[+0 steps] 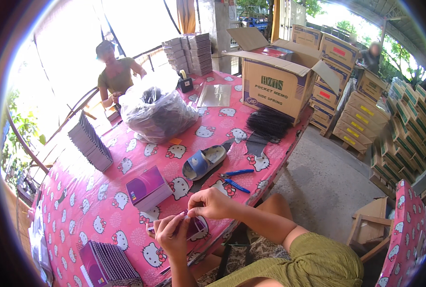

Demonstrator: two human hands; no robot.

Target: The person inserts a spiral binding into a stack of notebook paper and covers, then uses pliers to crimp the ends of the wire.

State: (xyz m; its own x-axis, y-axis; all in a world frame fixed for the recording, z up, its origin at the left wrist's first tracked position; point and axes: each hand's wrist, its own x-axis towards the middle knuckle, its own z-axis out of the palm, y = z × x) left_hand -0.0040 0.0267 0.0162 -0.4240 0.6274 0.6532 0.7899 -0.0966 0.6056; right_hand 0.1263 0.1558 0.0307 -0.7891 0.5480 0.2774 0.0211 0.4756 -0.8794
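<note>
My left hand (171,233) is closed on a small purple memo pad (196,226) at the table's near edge. Thumb and fingertips of my right hand (213,204) pinch together at the pad's upper edge, against my left fingertips; what lies between them is too small to make out. Just beyond my hands sits a stack of purple memo pads (148,188). Blue-handled pliers (237,182) lie to the right, past my right hand. A blue and grey slipper (204,162) rests behind them. Another stack of spiral-bound pads (110,265) stands at the near left.
A bulging plastic bag (158,115) and an open cardboard box (275,86) stand farther back. Black spiral coils (269,123) lie beside the box. A notebook stack (89,141) is at the left, a tape dispenser (185,82) at the back. Across the table sits a person (117,76).
</note>
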